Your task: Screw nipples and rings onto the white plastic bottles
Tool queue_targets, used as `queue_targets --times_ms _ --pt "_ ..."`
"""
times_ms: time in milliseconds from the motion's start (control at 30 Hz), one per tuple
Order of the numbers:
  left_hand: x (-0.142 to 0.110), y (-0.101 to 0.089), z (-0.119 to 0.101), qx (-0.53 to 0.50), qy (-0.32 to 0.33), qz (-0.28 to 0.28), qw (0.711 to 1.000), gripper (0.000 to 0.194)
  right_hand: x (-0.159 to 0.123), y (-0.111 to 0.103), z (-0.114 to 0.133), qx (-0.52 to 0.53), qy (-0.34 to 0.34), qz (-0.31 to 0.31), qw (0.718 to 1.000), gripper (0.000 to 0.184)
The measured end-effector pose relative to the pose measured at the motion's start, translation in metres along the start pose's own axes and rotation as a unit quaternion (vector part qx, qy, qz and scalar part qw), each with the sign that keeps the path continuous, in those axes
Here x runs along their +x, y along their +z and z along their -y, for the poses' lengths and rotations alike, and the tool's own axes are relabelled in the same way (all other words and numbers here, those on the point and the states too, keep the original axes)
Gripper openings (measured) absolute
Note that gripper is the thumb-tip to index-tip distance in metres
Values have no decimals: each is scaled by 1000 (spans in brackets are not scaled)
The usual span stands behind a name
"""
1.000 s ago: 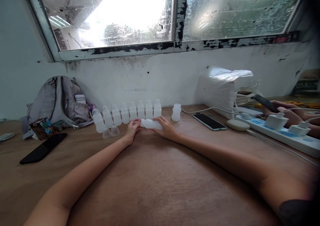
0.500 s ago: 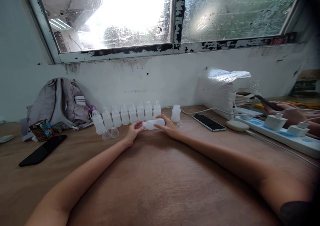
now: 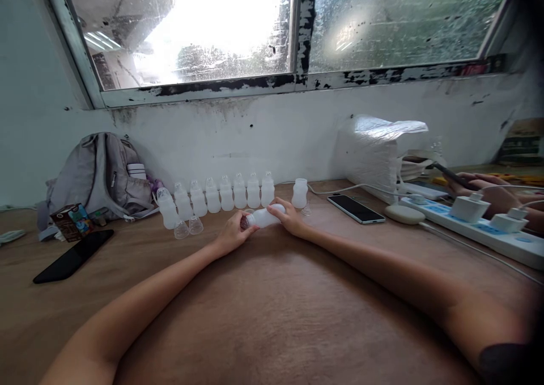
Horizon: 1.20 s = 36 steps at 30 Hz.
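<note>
Both hands hold one translucent white baby bottle (image 3: pixel 264 217) on its side above the table. My left hand (image 3: pixel 234 230) is closed round its neck end, over what looks like a clear cap. My right hand (image 3: pixel 292 217) grips the base end. Behind them stands a row of several similar bottles (image 3: pixel 226 195), most with clear tops. One bottle without a top (image 3: pixel 300 193) stands just right of my right hand, with a small clear piece (image 3: pixel 306 210) beside it. Clear dome caps (image 3: pixel 195 225) sit at the left end of the row.
A grey backpack (image 3: pixel 100 175), a small carton (image 3: pixel 73 221) and a black phone (image 3: pixel 73 256) are at left. To the right lie another phone (image 3: pixel 356 208), a beige oval object (image 3: pixel 403 214) and a power strip (image 3: pixel 480 226) with cables. Another person's hand (image 3: pixel 488 181) holds a dark device.
My left hand has moved right and closed over the bottle's neck end. The bottle has shifted slightly right and tilted, and my right hand has slid toward its base.
</note>
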<state>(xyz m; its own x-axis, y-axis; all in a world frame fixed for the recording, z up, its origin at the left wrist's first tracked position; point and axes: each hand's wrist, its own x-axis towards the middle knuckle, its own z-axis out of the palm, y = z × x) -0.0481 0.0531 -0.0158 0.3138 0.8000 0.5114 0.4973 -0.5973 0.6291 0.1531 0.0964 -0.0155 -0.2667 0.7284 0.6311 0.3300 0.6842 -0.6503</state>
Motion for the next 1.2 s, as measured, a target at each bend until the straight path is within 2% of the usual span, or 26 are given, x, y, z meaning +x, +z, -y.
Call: queue_targets --times_ms 67,233,467,567,700,800,833,967,1100,1200 --pt "-2 1 -2 54 33 -4 998 32 1 1 -2 18 15 8 1000 29" --pt "-3 4 -1 107 77 -18 991 29 5 3 -4 47 53 28 997 32" --pt "-3 5 6 171 82 -4 982 31 5 5 -7 47 80 20 995 33" --pt "-3 1 2 246 73 56 965 35 6 7 -10 47 112 15 992 33" --pt "6 -22 -19 377 91 190 902 40 8 8 -17 60 153 5 986 33" --pt "19 -55 -33 427 11 246 870 44 8 7 -21 75 186 -13 980 37" --pt "23 -68 -35 438 -40 248 863 43 9 7 -22 78 196 -20 977 38" --pt "32 -112 -28 452 -132 237 850 42 9 5 -25 84 220 -31 971 39" --pt "32 -129 -7 432 -195 236 848 49 9 5 -25 83 226 -31 970 39" --pt "33 -130 4 389 -213 227 867 34 9 6 -24 77 223 -32 971 39"
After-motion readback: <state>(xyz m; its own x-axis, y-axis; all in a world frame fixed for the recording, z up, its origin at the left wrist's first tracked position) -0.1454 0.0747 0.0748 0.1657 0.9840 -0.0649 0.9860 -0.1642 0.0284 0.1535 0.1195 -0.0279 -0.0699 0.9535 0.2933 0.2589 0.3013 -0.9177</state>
